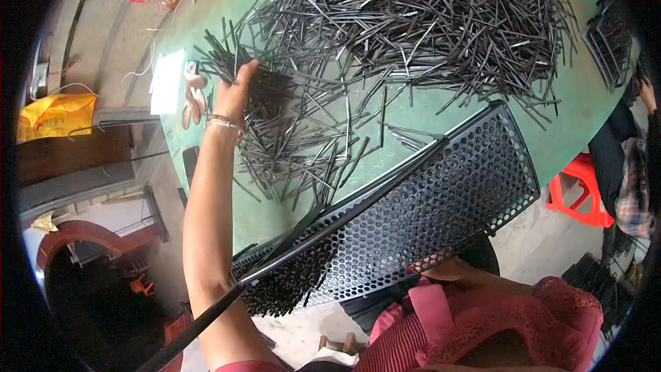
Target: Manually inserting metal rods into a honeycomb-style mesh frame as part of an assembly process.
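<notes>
My left hand is closed around a bundle of thin black sticks above the left side of the green table. More loose black sticks lie just below and right of it. Tilted along the table's near edge is a black rack with rows of round holes. Its left end is packed with black sticks, and a long dark bar crosses it. My right hand is hidden behind the rack's lower edge; only part of the arm shows there.
A large heap of black sticks covers the far part of the green table. Near the left edge are a white sheet and scissors. A red stool and another person's plaid clothing are at right.
</notes>
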Demonstrator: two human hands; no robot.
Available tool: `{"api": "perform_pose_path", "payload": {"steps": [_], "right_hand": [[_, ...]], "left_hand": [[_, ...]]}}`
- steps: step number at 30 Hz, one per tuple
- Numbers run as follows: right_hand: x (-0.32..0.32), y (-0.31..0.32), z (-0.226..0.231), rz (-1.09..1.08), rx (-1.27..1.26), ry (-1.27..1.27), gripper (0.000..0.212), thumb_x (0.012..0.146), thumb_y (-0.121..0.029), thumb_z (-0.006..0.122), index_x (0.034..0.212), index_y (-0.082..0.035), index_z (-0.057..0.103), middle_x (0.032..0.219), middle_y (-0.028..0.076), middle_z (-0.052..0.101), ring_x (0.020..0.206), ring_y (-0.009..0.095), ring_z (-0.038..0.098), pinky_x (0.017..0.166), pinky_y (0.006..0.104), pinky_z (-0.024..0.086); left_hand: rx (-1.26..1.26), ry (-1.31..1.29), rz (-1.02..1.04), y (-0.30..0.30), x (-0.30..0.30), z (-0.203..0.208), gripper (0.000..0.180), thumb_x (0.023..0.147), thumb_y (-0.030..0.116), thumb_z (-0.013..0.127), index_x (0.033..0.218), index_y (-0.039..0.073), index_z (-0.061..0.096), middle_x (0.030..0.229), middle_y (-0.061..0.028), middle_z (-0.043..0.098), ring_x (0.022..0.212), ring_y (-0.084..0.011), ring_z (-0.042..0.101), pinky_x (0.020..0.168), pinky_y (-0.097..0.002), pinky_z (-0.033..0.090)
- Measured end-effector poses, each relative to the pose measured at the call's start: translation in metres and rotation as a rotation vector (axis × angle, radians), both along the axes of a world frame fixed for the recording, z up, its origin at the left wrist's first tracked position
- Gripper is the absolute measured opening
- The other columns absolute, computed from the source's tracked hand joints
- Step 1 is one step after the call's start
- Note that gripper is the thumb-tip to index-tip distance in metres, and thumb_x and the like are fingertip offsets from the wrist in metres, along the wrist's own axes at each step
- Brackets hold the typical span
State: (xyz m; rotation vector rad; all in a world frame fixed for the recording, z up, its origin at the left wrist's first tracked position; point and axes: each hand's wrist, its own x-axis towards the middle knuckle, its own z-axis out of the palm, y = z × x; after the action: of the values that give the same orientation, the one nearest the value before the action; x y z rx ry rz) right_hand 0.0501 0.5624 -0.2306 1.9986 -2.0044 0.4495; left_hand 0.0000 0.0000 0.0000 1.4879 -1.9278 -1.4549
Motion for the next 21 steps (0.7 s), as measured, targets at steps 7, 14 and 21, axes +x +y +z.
{"api": "perform_pose_path", "payload": {"steps": [7,14,21], "right_hand": [[0.013,0.0,-0.013,-0.145,-0.006,0.122,0.071,0.09,-0.058,0.028,0.145,-0.017,0.01,0.151,0.016,0.007,0.139,0.032,0.011,0.111,0.0516,0.005],[0.002,0.006,0.0,0.009,0.038,0.282,0.06,0.086,-0.051,0.037,0.132,-0.014,0.032,0.137,0.018,0.032,0.128,0.037,0.032,0.104,0.0582,0.024],[0.01,0.014,-0.009,0.066,0.105,0.513,0.062,0.085,-0.053,0.035,0.134,-0.014,0.031,0.133,0.019,0.037,0.125,0.035,0.037,0.102,0.0589,0.026]], "left_hand": [[-0.182,0.156,0.145,0.046,-0.028,0.029,0.034,0.083,0.029,0.064,0.096,-0.002,0.063,0.089,-0.0034,0.063,0.077,-0.0132,0.056,0.071,-0.026,0.044],[0.232,0.581,0.158,0.008,-0.022,-0.038,0.031,0.076,0.017,0.073,0.098,0.0,0.059,0.097,-0.0083,0.062,0.084,-0.0193,0.06,0.074,-0.0331,0.049],[0.221,0.667,0.267,-0.019,-0.002,-0.033,0.038,0.081,0.027,0.069,0.103,-0.001,0.055,0.093,-0.009,0.062,0.084,-0.0235,0.06,0.075,-0.0371,0.05]]}}
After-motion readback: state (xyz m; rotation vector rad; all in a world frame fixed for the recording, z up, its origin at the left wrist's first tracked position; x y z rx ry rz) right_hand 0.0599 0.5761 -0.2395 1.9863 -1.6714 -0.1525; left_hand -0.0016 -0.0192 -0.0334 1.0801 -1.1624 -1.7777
